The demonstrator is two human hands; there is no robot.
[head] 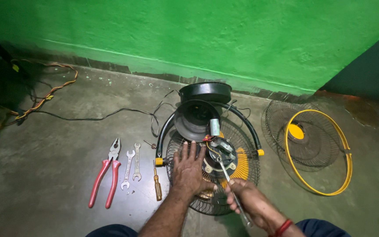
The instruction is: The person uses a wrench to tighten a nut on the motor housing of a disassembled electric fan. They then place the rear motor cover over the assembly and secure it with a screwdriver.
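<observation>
A dismantled floor fan lies on the concrete, its rear wire guard (246,142) face up with the bare motor (219,157) in the middle. My left hand (189,169) rests flat on the guard just left of the motor, fingers spread. My right hand (246,199) grips a long metal screwdriver (231,184) whose tip reaches the motor housing. A small grey capacitor (215,127) and coloured wires sit beside the motor. The black motor cover (194,118) lies just behind it.
Red-handled pliers (106,173), two open-end spanners (132,166) and a wooden-handled screwdriver (157,186) lie to the left. The front guard with its yellow rim (316,145) lies at right. A black cord (88,117) runs left toward tangled wires. A green wall stands behind.
</observation>
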